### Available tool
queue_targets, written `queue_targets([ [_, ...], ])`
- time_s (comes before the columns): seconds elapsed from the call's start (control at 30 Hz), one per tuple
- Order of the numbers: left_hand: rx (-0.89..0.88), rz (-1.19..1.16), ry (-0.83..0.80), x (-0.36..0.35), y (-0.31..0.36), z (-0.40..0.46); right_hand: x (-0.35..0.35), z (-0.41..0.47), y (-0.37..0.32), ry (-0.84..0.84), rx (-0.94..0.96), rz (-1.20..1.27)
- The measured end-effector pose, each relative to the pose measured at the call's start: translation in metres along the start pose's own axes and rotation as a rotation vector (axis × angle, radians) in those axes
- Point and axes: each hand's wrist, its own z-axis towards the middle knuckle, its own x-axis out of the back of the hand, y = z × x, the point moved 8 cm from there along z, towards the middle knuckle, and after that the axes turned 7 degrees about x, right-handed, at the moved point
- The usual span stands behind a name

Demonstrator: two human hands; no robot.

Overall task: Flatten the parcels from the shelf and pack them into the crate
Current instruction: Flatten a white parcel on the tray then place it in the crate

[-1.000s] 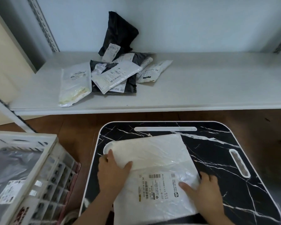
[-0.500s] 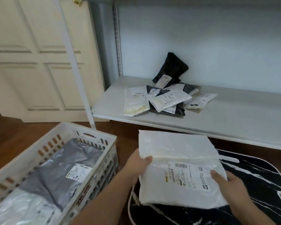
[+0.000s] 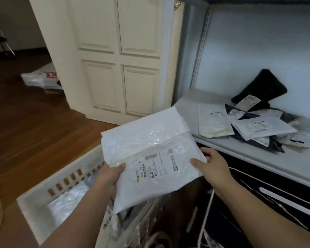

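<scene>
A flat white parcel (image 3: 150, 154) with a printed label is held in the air above the white slotted crate (image 3: 66, 185). My left hand (image 3: 109, 176) grips its left edge, thumb on top. My right hand (image 3: 213, 165) holds its right edge, thumb on the label side and fingers behind. The crate at lower left holds a shiny white parcel (image 3: 66, 206) and others partly hidden under the held one. A pile of several white and black parcels (image 3: 254, 126) lies on the white shelf (image 3: 258, 158) at right.
A black marble-pattern table (image 3: 276, 203) sits under my right arm, below the shelf edge. A cream panelled door (image 3: 118, 56) stands behind the crate. A plastic bag (image 3: 41, 79) lies on the wooden floor (image 3: 25, 126) at far left.
Both hands lifted the white parcel off the black table and carried it left; it now hangs over the crate. The view has swung left toward the door.
</scene>
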Motion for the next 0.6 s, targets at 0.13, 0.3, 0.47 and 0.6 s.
queue_targets([
  [0.13,0.119,-0.081,0.219,0.067,-0.034,0.043,-0.046,0.014,0.020,-0.070,-0.006,-0.184],
  [0.3,0.199,-0.154,0.347,0.079,-0.086,0.088,-0.092,0.021,0.047,-0.315,0.054,-0.532],
  [0.47,0.275,-0.033,0.334,0.046,-0.111,0.111,-0.124,0.024,0.076,-0.624,0.091,-0.930],
  [0.6,0.332,0.040,0.452,0.042,-0.126,0.098,-0.137,0.024,0.090,-0.704,0.161,-1.169],
])
